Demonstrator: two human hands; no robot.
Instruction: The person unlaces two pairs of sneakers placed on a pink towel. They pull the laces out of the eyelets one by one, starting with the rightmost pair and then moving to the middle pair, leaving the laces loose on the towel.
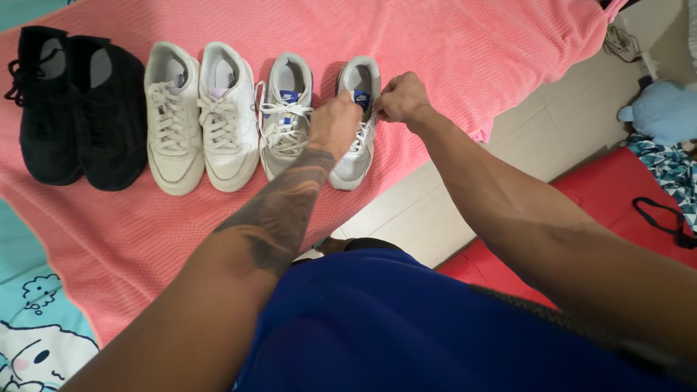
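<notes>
We see six shoes lined up in a row on a pink blanket [450, 51]: a pair of black sneakers [76, 109] at the far left, a pair of white leather sneakers [200, 116] beside them, then a grey-and-white pair. The left grey sneaker [284, 109] sits just beside the right grey sneaker [356, 145], which is the one we are working on. It lies last in the row, close to the blanket's lower right edge, where the cloth ends over pale floor tiles [552, 131].

Our left hand [334, 123] covers the middle of that shoe, its fingers curled shut on what seems to be the white lace [365, 134], though the grip itself is hidden by the back of the hand. Our right hand [401, 98] pinches narrowly at the shoe's opening near the tongue, touching the collar.

The shoe's long axis runs away from us, toe nearer to us, heel opening towards the top of the view, parallel with its neighbours.

Room is open to the right, over the floor; to the left its mate crowds in. Further right lie a red mat [617, 189], a patterned blue cloth [671, 167] and a pale blue plush toy [661, 109]. A cartoon-print sheet [36, 334] shows at lower left.
</notes>
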